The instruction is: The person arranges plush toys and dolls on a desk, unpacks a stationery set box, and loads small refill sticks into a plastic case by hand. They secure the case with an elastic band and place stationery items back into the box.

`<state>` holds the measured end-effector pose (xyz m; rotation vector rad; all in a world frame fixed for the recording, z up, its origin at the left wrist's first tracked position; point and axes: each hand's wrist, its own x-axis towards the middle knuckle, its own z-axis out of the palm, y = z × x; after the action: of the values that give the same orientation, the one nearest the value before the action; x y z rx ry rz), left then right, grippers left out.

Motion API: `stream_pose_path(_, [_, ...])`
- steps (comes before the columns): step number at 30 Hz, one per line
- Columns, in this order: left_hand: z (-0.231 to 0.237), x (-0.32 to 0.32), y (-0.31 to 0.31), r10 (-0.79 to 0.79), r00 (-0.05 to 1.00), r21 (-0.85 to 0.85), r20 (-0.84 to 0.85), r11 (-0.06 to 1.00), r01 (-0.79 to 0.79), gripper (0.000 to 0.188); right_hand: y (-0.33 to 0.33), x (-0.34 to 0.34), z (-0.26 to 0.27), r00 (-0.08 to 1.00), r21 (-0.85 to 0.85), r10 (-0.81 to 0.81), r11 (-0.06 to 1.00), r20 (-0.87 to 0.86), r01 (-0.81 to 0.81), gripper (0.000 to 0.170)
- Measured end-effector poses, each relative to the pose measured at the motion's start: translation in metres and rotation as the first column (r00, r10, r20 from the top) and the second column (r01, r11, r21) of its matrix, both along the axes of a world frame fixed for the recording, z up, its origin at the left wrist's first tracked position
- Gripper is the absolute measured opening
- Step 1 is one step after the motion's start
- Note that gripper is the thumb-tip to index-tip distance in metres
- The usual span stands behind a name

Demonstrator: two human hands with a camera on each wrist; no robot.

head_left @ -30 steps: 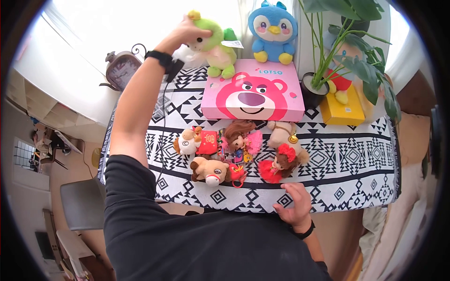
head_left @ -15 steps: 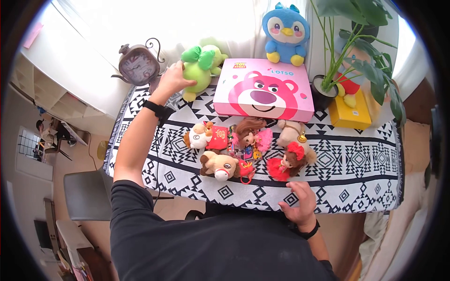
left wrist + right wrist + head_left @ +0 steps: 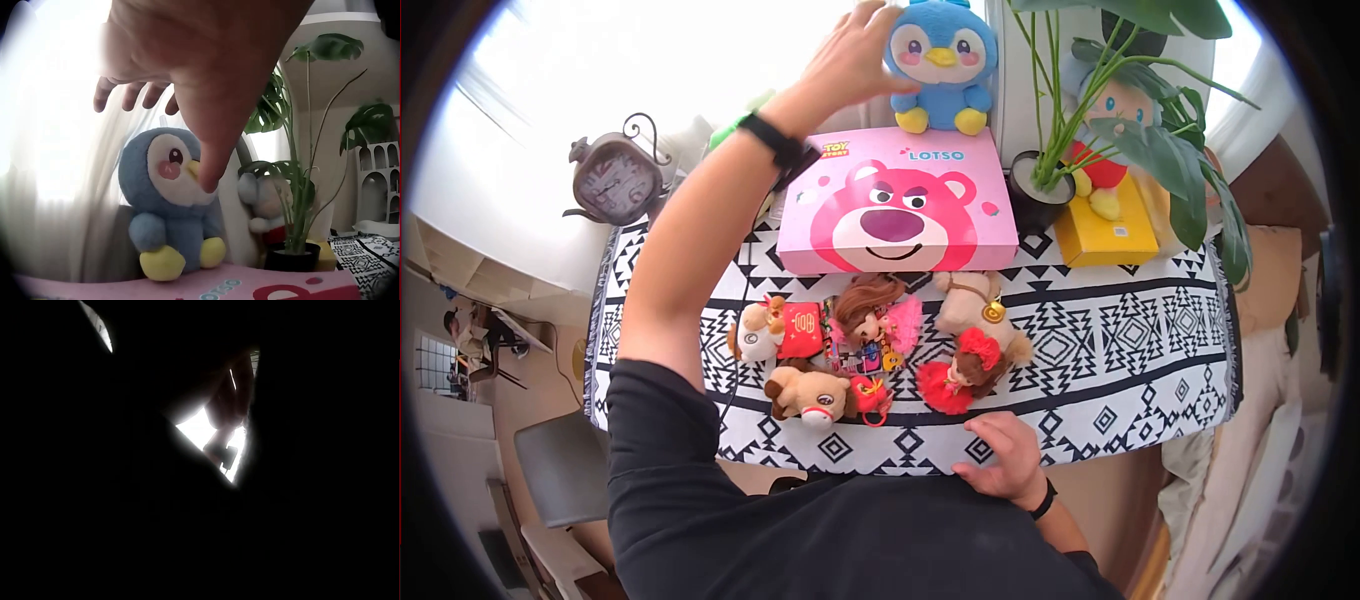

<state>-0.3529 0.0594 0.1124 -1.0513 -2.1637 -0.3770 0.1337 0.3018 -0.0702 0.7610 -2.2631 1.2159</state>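
Observation:
My left hand [image 3: 855, 60] reaches up beside a blue penguin plush [image 3: 942, 75] at the back. In the left wrist view the fingers [image 3: 130, 97] are spread and the thumb overlaps the penguin's face. The penguin sits on the far edge of a pink Lotso box [image 3: 990, 240]. My right hand [image 3: 1005, 458] lies loosely curled at the table's front edge, holding nothing. Nearest to it is a doll in a red dress [image 3: 947, 388]. The right wrist view is mostly dark. A green plush [image 3: 735, 128] is largely hidden behind my left forearm.
Horse plushes [image 3: 815, 395] and a doll in pink [image 3: 875, 315] lie on the patterned tablecloth [image 3: 1100, 330]. A dark clock [image 3: 617, 180] stands back left. Back right are a potted plant [image 3: 1040, 195] and a yellow box [image 3: 1105, 235] with a plush on it.
My left hand has let go of the green plush, which it had turned and set down at the back left, and has moved right to the penguin. The right hand stays at the front edge.

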Motion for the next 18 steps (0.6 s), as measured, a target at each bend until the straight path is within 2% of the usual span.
stream_pose_path(2, [-0.004, -0.053, 0.042, -0.032, 0.995, 0.031, 0.094, 0.999, 0.029, 0.118, 0.0, -0.001, 0.0, 1.0, -0.01, 0.0, 1.0, 0.012, 0.001, 0.068])
stream_pose_path(3, [-0.002, -0.054, 0.054, -0.036, 0.994, 0.029, 0.1, 0.999, 0.033, 0.118, 0.0, -0.001, 0.0, 1.0, -0.02, 0.003, 1.0, 0.016, -0.003, 0.068])
stream_pose_path(5, [0.014, -0.055, 0.072, 0.127, 0.969, -0.111, 0.213, 0.988, -0.105, 0.093, 0.002, -0.002, 0.001, 1.0, -0.033, 0.005, 0.999, 0.019, -0.004, 0.069])
stream_pose_path(6, [0.012, -0.055, 0.076, 0.123, 0.969, -0.115, 0.212, 0.988, -0.1, 0.093, 0.002, -0.002, 0.002, 1.0, -0.035, 0.003, 0.999, 0.018, -0.003, 0.069])
stream_pose_path(8, [0.012, -0.05, 0.077, 0.355, 0.918, -0.249, 0.176, 0.918, -0.308, 0.105, 0.001, 0.0, 0.003, 1.0, -0.041, -0.003, 0.999, 0.013, 0.003, 0.069])
stream_pose_path(9, [0.013, -0.044, 0.07, 0.357, 0.919, -0.25, 0.168, 0.917, -0.311, 0.105, 0.001, 0.0, 0.004, 1.0, -0.037, -0.001, 0.999, 0.012, 0.001, 0.07])
stream_pose_path(11, [0.027, -0.009, 0.042, 0.339, 0.834, -0.216, 0.436, 0.939, -0.269, 0.112, 0.0, -0.001, 0.006, 1.0, -0.04, 0.026, 0.999, -0.007, -0.026, 0.071])
stream_pose_path(12, [0.011, -0.016, 0.021, 0.211, 0.91, -0.119, 0.357, 0.976, -0.18, 0.117, 0.0, 0.0, 0.005, 0.999, -0.027, 0.034, 0.999, -0.012, -0.034, 0.072])
stream_pose_path(14, [0.023, 0.028, -0.011, 0.172, 0.877, -0.053, 0.449, 0.985, -0.167, 0.11, -0.001, -0.001, 0.003, 0.997, -0.022, 0.075, 0.997, -0.034, -0.076, 0.074])
stream_pose_path(18, [0.046, 0.123, -0.094, 0.183, 0.902, 0.069, 0.39, 0.972, -0.226, 0.103, -0.002, 0.003, -0.001, 0.993, 0.006, 0.085, 0.996, -0.081, -0.085, 0.074])
